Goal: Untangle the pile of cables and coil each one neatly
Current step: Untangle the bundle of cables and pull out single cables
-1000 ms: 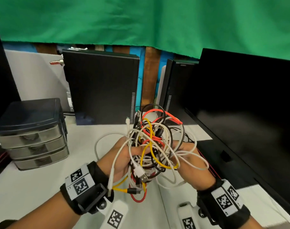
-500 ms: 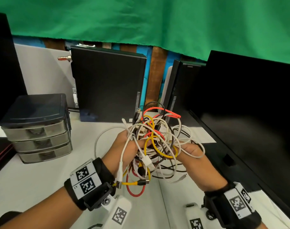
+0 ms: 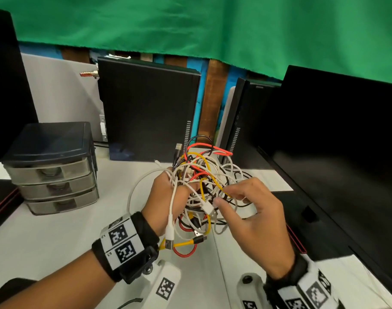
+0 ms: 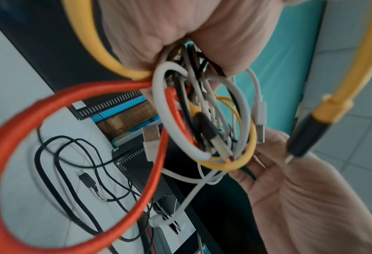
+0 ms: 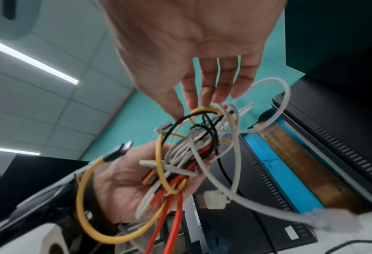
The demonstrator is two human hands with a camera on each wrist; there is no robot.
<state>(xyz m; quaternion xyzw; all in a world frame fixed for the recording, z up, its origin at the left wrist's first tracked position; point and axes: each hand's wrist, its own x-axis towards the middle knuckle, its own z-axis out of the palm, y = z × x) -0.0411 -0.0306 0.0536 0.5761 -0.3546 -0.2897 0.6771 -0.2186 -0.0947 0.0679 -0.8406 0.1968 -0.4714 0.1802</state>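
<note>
At nine o'clock on the counter (image 3: 45,237) sits a grey drawer unit (image 3: 53,172). Your left hand (image 3: 166,204) has its grip clamped round the cable tangle (image 3: 204,186), held above the counter at centre; a white cable (image 3: 171,210) drapes over that hand toward six o'clock. A red loop (image 4: 76,165) and a yellow cable (image 3: 183,243) hang below. Your right hand (image 3: 255,217), at three o'clock of the tangle, has its fingers (image 5: 204,89) apart and nearly straight, tips touching the strands.
</note>
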